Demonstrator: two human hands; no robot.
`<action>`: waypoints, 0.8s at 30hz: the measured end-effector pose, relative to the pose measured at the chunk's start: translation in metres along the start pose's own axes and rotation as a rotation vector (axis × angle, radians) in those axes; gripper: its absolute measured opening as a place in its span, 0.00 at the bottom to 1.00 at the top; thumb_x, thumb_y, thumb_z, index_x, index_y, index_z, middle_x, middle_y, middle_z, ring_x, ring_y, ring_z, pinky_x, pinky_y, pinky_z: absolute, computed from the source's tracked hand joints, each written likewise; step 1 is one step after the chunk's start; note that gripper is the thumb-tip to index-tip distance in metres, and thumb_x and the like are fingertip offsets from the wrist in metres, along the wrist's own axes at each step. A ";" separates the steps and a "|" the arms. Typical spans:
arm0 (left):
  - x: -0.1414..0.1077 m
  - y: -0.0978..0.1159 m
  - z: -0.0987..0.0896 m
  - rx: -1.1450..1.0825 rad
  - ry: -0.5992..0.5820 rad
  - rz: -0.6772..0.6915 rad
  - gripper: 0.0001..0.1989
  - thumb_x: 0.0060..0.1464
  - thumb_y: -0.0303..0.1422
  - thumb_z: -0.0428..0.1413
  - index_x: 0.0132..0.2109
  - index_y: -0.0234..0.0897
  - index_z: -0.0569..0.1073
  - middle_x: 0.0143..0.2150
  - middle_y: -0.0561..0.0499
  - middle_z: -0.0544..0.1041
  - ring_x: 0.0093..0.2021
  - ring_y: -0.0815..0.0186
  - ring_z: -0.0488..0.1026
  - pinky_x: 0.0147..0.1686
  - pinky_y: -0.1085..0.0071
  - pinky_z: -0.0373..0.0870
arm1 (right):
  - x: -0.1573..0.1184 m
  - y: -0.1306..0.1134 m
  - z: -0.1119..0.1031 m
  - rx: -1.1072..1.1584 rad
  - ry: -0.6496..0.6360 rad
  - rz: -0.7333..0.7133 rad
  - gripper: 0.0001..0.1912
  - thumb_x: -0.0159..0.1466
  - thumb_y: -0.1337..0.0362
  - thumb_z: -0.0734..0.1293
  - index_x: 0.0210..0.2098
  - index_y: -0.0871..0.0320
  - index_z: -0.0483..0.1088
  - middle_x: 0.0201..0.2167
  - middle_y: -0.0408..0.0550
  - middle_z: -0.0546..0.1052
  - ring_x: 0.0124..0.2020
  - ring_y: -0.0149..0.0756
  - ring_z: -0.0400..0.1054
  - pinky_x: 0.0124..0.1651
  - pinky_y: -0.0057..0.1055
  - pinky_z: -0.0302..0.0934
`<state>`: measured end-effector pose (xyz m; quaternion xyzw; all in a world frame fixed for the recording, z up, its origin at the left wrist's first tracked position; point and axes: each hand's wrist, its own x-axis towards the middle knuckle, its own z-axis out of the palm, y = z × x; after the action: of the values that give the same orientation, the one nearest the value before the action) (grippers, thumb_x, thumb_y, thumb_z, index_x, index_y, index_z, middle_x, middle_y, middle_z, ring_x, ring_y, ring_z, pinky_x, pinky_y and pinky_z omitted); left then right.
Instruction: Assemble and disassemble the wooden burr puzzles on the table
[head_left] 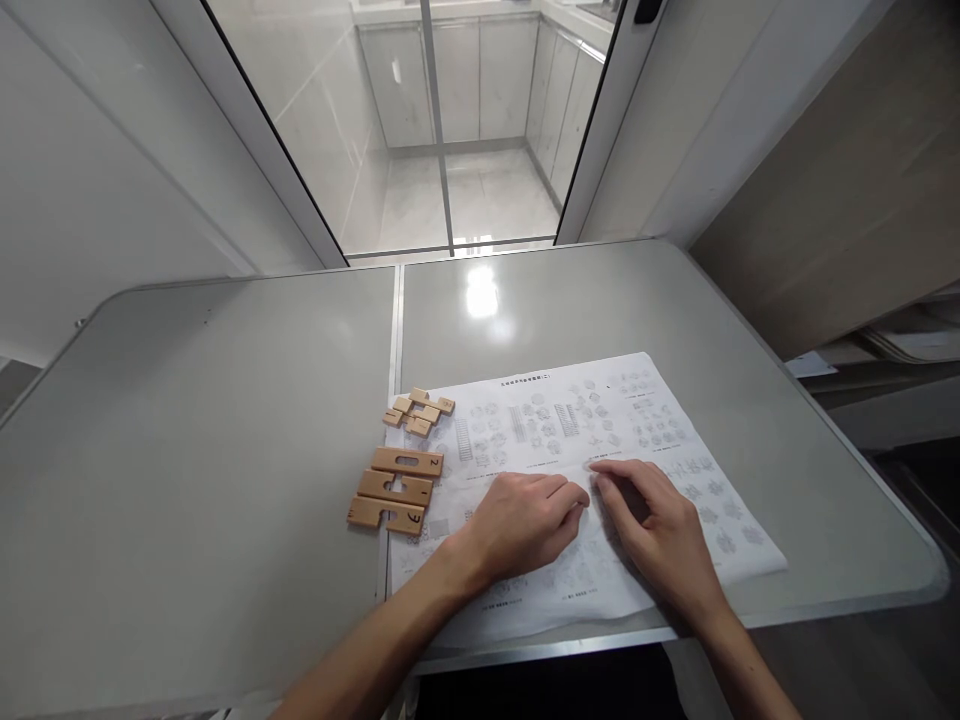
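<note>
A large printed sheet (525, 400) with rows of small diagrams lies on the table. My left hand (525, 520) rests on its middle, fingers curled together; whether anything is inside them is hidden. Just to the right, my right hand (656, 525) is on the sheet with thumb and index finger apart and nothing visible between them. The fingertips of both hands are close together. Three notched wooden pieces with marks (395, 488) lie side by side at the sheet's left edge. Above them sits a cluster of small interlocked wooden pieces (420, 412).
The grey-green table (225, 450) has a metal seam (397, 320) running front to back, left of the sheet. Beyond its far edge stands a glass door. Shelves with papers (915, 335) are at the right.
</note>
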<state>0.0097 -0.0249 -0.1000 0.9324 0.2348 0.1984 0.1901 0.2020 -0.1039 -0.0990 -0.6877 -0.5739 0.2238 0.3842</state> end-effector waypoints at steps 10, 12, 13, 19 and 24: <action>0.000 0.000 0.001 0.007 0.009 0.005 0.08 0.69 0.28 0.52 0.42 0.38 0.75 0.36 0.53 0.84 0.33 0.66 0.81 0.31 0.69 0.70 | 0.000 0.001 0.001 -0.003 0.006 -0.013 0.09 0.75 0.56 0.66 0.48 0.48 0.78 0.45 0.48 0.83 0.49 0.48 0.76 0.51 0.46 0.71; -0.001 0.000 0.001 0.006 0.011 0.003 0.07 0.69 0.28 0.52 0.42 0.38 0.75 0.36 0.53 0.84 0.33 0.66 0.81 0.31 0.69 0.70 | 0.000 0.001 0.001 -0.003 0.005 -0.016 0.09 0.75 0.56 0.66 0.48 0.48 0.78 0.45 0.48 0.83 0.49 0.48 0.76 0.51 0.46 0.71; -0.001 0.000 0.001 0.007 0.013 0.003 0.07 0.69 0.28 0.52 0.42 0.38 0.75 0.36 0.53 0.84 0.33 0.66 0.81 0.31 0.69 0.70 | 0.000 0.001 0.001 -0.004 0.004 -0.017 0.09 0.75 0.56 0.66 0.48 0.48 0.78 0.46 0.48 0.83 0.49 0.48 0.76 0.51 0.46 0.71; -0.001 0.000 0.001 0.010 0.022 0.003 0.08 0.69 0.28 0.52 0.41 0.38 0.75 0.35 0.53 0.84 0.32 0.66 0.81 0.31 0.69 0.69 | 0.000 0.002 0.001 -0.010 0.007 -0.015 0.09 0.75 0.56 0.66 0.48 0.48 0.78 0.46 0.48 0.83 0.49 0.47 0.76 0.52 0.46 0.71; 0.000 0.000 0.001 0.006 0.024 0.008 0.07 0.68 0.28 0.53 0.41 0.38 0.75 0.36 0.54 0.84 0.32 0.66 0.81 0.31 0.69 0.70 | 0.000 0.003 0.001 -0.006 0.000 -0.017 0.09 0.75 0.56 0.66 0.48 0.48 0.78 0.46 0.48 0.83 0.49 0.47 0.76 0.52 0.46 0.71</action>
<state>0.0100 -0.0253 -0.1009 0.9315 0.2337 0.2096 0.1838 0.2030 -0.1037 -0.1016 -0.6841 -0.5802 0.2188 0.3841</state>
